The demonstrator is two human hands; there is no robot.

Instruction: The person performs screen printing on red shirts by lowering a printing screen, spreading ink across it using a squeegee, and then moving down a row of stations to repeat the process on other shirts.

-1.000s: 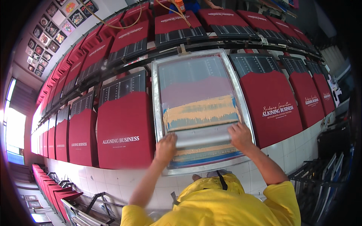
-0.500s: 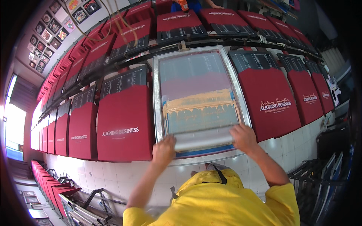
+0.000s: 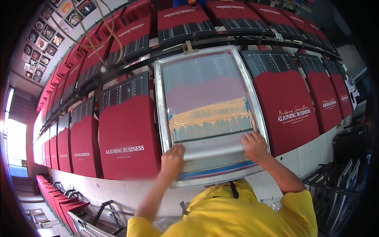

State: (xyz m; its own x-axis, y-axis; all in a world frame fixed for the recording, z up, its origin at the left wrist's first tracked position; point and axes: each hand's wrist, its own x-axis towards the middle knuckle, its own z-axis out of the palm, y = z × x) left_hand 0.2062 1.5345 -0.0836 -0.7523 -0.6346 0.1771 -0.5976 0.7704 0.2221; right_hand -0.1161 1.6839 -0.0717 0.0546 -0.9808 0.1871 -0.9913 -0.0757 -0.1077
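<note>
A wide pale squeegee (image 3: pixel 214 147) lies across a silkscreen with a metal frame (image 3: pixel 159 94). My left hand (image 3: pixel 172 160) grips its left end and my right hand (image 3: pixel 255 147) its right end, fingers curled over the top. On the mesh beyond the squeegee spreads a band of tan ink (image 3: pixel 209 113) with a dripping, scalloped near edge. Blue tape (image 3: pixel 241 165) runs along the near end of the mesh. Through the far part of the screen show a dark board and red fabric. The squeegee's blade edge is hidden from me.
Red shirts on dark boards flank the screen: one with white lettering (image 3: pixel 124 134) on the left, one with tan and white lettering (image 3: pixel 290 102) on the right. A second row stands behind, where a person holds an orange tool (image 3: pixel 192 3). Metal racks (image 3: pixel 335 197) stand lower right.
The squeegee, with both my hands on it, has moved away from the screen's near end toward the tan ink. The whole view has shifted a little.
</note>
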